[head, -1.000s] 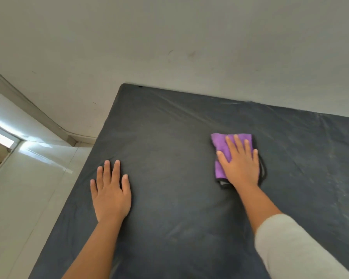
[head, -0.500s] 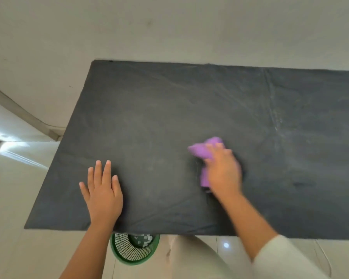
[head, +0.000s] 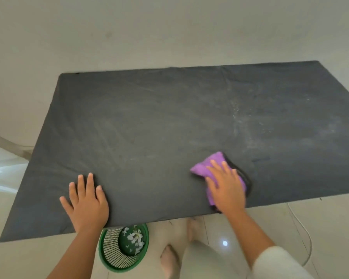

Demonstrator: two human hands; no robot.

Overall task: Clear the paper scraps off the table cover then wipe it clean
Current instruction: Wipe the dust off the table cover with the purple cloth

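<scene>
A dark grey table cover (head: 149, 121) fills the middle of the head view. My right hand (head: 227, 186) presses a purple cloth (head: 205, 167) flat on the cover near its front edge, fingers spread over it. Most of the cloth is hidden under the hand. My left hand (head: 87, 205) lies flat on the cover at the front left, fingers apart, holding nothing. No paper scraps show on the cover. Pale dusty streaks (head: 238, 117) mark its right part.
A green plastic basket (head: 109, 256) stands on the floor under the front edge, with white paper scraps (head: 136, 238) in it. My feet and legs (head: 169, 256) are beside it. A white cable (head: 305, 234) runs across the tiled floor at right. A wall stands behind the table.
My right hand has slid the purple cloth toward the front edge and to the right. The camera has tipped down and back, bringing the basket and floor into view. The left hand stays flat.
</scene>
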